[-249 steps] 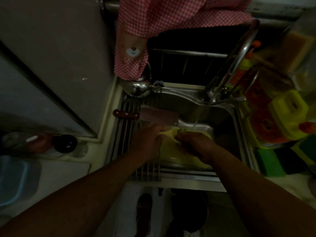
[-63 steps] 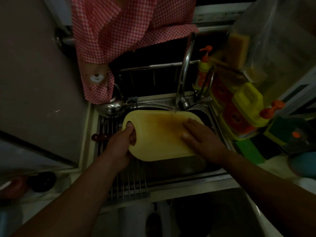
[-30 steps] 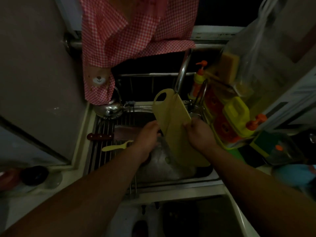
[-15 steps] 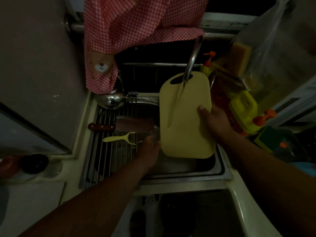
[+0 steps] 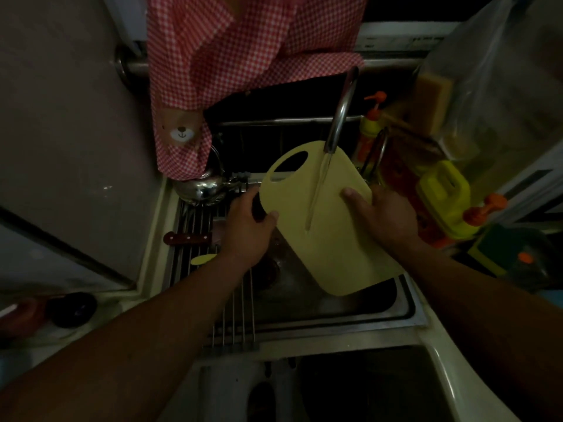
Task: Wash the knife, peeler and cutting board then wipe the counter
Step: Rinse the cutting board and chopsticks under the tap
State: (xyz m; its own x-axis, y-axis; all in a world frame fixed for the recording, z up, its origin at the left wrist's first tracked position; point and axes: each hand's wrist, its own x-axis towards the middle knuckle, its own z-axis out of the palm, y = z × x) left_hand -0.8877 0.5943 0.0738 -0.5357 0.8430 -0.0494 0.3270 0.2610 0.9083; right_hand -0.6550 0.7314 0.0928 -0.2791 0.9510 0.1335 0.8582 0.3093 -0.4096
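Head view: cutting board (image 5: 329,233) tilted over the sink (image 5: 408,303), water from the tap (image 5: 341,114) running down its face. Left hand (image 5: 246,233) grip curled round its L edge, right hand (image 5: 387,217) clamps the R edge (thumb on top). Knife (image 5: 187,239) & peeler (image 5: 202,259) on the rack (image 5: 234,315), left.

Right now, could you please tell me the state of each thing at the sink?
Tap: running.
Board: held tilted over the sink, under the stream.
Knife: lying on the rack, untouched.
Peeler: lying on the rack, partly hidden.
Left hand: grips the board's left edge.
Right hand: grips its right edge.
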